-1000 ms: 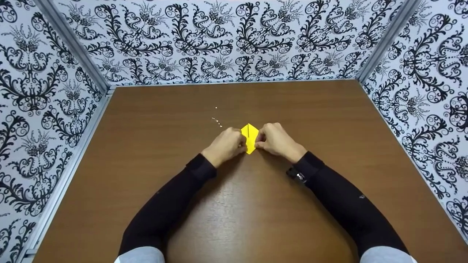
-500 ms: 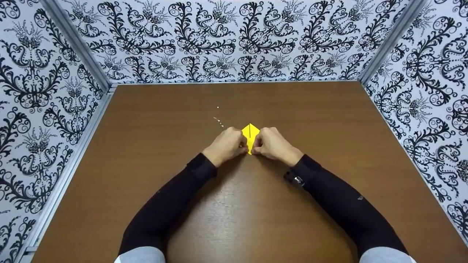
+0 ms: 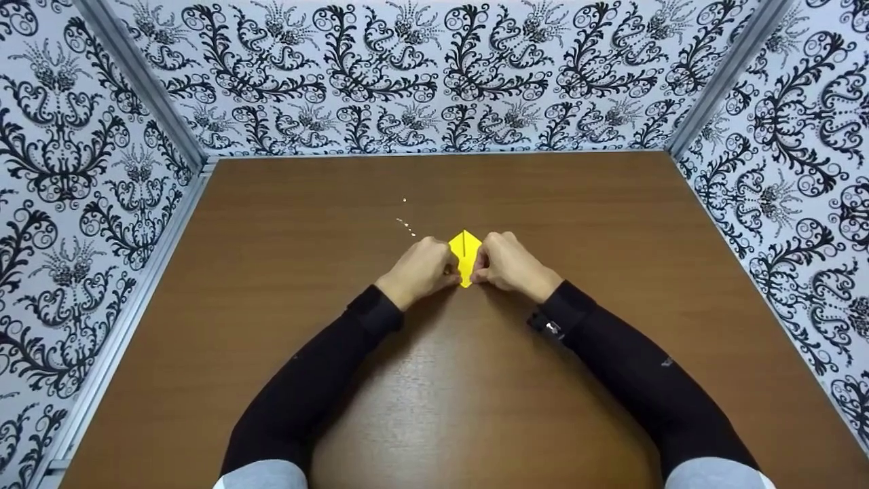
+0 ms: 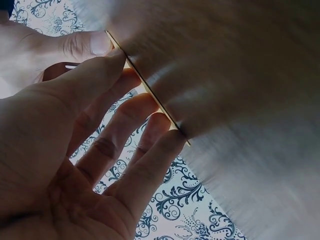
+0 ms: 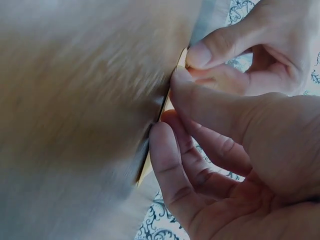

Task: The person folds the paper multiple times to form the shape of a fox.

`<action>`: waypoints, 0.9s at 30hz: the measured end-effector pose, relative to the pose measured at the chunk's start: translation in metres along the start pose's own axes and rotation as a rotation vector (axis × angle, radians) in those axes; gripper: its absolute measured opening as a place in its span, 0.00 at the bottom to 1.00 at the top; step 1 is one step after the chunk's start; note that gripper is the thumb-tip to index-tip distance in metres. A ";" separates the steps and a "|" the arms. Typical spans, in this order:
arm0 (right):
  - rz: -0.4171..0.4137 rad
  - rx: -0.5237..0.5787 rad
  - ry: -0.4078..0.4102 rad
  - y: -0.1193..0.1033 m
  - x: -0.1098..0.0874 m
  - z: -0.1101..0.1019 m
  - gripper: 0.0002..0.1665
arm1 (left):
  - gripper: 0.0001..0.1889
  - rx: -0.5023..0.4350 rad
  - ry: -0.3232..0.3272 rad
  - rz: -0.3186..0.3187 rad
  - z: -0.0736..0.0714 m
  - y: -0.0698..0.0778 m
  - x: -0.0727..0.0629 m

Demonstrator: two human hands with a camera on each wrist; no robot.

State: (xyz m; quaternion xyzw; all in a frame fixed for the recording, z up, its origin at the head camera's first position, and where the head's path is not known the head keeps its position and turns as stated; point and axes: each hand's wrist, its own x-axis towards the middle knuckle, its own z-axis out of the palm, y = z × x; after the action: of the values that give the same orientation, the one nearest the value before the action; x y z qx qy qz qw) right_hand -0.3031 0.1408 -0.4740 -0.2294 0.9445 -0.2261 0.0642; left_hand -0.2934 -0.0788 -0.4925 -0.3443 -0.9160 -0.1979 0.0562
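Note:
A small yellow folded paper [image 3: 465,246] with a short dark slit line down its upper middle lies on the table between the two hands. On its left side my left hand [image 3: 421,269] holds the edge with curled fingers and thumb. My right hand [image 3: 514,267] grips the right edge, its fingertips close to the lower point. Seen edge-on in the left wrist view, the paper [image 4: 161,106] is a thin strip against the tabletop, with thumb and fingertips along it. The right wrist view shows the paper [image 5: 144,174] edge-on too. Its lower sides are partly hidden by the hands.
Several tiny white specks [image 3: 406,224] are on the brown wooden table [image 3: 421,407], beyond the left hand. Patterned white-and-black panels [image 3: 380,81] stand at the back and both sides. A dark band with a small device [image 3: 548,327] sits at the right wrist.
The right hand shifted inward and toward the paper's lower point, then back slightly to the right. The left hand stays on the left edge, and the paper stays nearly in place.

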 end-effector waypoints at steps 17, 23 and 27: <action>0.081 -0.021 0.008 0.025 0.008 -0.014 0.09 | 0.09 -0.016 -0.030 -0.044 0.001 0.002 0.003; 0.071 -0.018 0.040 0.038 0.010 -0.019 0.08 | 0.09 -0.019 -0.030 -0.056 0.001 0.002 0.002; 0.068 -0.023 0.048 0.045 0.013 -0.022 0.08 | 0.08 -0.031 -0.037 -0.073 0.002 0.003 0.002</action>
State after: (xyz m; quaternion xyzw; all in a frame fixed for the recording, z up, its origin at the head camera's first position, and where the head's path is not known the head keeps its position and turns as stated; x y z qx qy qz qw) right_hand -0.3374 0.1795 -0.4756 -0.1922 0.9557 -0.2182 0.0464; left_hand -0.2925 -0.0748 -0.4929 -0.3152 -0.9256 -0.2078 0.0264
